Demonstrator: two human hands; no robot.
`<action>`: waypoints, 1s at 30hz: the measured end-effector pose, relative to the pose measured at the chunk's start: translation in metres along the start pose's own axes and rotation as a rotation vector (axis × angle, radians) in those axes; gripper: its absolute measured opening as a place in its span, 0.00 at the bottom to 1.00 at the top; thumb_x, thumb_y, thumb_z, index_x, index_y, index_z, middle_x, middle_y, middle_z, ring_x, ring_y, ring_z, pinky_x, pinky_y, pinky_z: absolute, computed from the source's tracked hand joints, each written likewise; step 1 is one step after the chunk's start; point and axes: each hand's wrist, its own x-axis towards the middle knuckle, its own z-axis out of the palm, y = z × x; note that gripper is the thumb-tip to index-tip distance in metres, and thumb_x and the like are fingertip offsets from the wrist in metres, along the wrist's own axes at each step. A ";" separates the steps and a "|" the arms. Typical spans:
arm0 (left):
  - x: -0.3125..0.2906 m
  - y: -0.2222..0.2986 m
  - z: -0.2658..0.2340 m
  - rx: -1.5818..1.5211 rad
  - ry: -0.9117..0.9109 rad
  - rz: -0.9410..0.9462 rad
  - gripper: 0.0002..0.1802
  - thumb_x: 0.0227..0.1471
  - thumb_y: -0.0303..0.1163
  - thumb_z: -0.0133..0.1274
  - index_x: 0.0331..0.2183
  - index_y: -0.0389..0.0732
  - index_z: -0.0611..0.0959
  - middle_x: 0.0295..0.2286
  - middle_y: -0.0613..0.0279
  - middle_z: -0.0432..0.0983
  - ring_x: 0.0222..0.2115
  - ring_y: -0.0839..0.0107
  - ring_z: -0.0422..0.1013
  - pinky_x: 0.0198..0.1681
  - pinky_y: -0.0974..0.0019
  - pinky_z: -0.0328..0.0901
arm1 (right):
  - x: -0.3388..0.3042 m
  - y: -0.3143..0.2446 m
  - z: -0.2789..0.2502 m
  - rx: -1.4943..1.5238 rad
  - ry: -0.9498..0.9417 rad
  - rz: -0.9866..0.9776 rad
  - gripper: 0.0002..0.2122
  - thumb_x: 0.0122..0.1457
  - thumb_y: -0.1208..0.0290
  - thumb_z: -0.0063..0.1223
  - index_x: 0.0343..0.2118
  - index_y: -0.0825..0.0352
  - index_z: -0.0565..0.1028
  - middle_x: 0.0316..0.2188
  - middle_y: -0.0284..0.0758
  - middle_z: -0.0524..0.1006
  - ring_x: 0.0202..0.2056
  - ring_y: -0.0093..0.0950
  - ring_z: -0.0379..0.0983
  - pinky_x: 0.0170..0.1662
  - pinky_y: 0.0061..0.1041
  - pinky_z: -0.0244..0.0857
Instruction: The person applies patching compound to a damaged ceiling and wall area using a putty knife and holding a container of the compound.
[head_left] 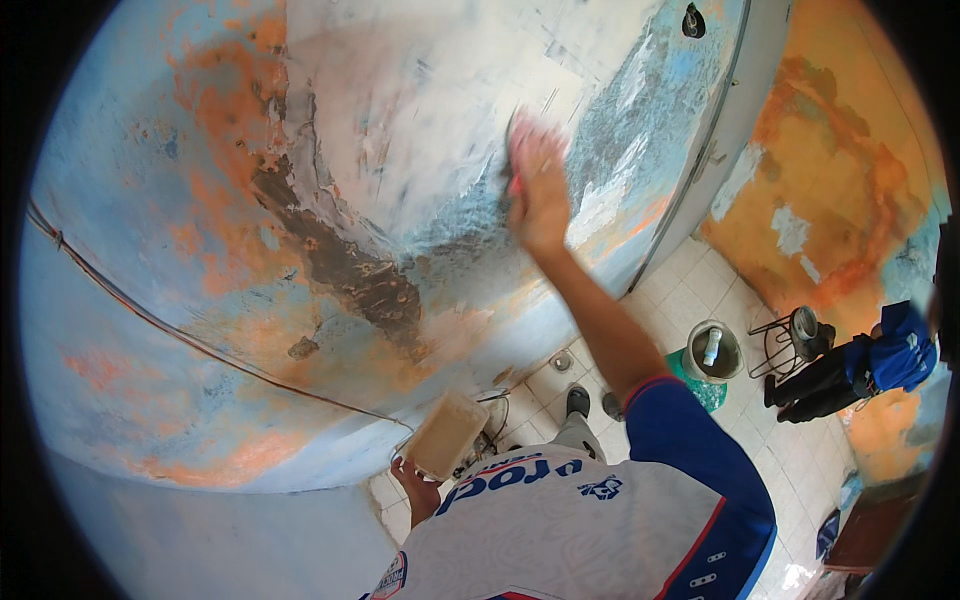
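My right hand (543,205) is raised against the wall and closed round a flat reddish spreading tool (517,160). Motion smears the tool and fingers, and most of it is hidden behind them. Under and around it lies a white filler patch (420,110) with scraped streaks, over grey-blue and bare plaster. Low by my left side, my left hand (418,490) grips the edge of a tan rectangular tray (449,436). What the tray holds, if anything, I cannot make out.
A cable (200,342) runs along the wall. On the tiled floor (690,285) stand a bucket (712,352) with a white bottle-like thing in it and a metal stool (775,340) bearing a small pot. A person in blue (870,365) stands at the right, beside an orange peeling wall (820,180).
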 end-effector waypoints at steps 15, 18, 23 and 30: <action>0.005 -0.008 -0.009 0.060 0.014 -0.018 0.29 0.60 0.46 0.52 0.56 0.58 0.56 0.57 0.57 0.55 0.58 0.49 0.59 0.42 0.31 0.68 | 0.070 0.034 -0.052 -0.153 0.379 0.015 0.21 0.65 0.80 0.46 0.61 0.68 0.70 0.55 0.47 0.76 0.49 0.37 0.78 0.48 0.27 0.72; 0.001 -0.004 -0.004 0.049 0.058 -0.042 0.30 0.60 0.46 0.52 0.56 0.58 0.56 0.57 0.57 0.56 0.58 0.49 0.59 0.42 0.30 0.68 | 0.067 0.027 -0.018 -0.069 0.194 0.046 0.21 0.65 0.77 0.46 0.62 0.69 0.68 0.59 0.53 0.70 0.62 0.45 0.67 0.60 0.36 0.65; -0.002 0.000 0.002 -0.026 0.040 -0.090 0.30 0.59 0.47 0.53 0.56 0.58 0.56 0.57 0.56 0.56 0.58 0.50 0.58 0.42 0.30 0.68 | -0.104 -0.052 0.018 0.068 -0.155 0.121 0.29 0.57 0.84 0.49 0.64 0.74 0.63 0.59 0.61 0.66 0.64 0.60 0.57 0.67 0.48 0.52; -0.001 0.007 0.005 0.001 -0.004 -0.108 0.29 0.60 0.47 0.53 0.56 0.58 0.57 0.57 0.56 0.57 0.58 0.50 0.58 0.42 0.31 0.68 | -0.148 -0.032 -0.048 0.075 -0.270 0.322 0.15 0.68 0.77 0.42 0.55 0.70 0.74 0.48 0.49 0.79 0.48 0.46 0.77 0.51 0.37 0.70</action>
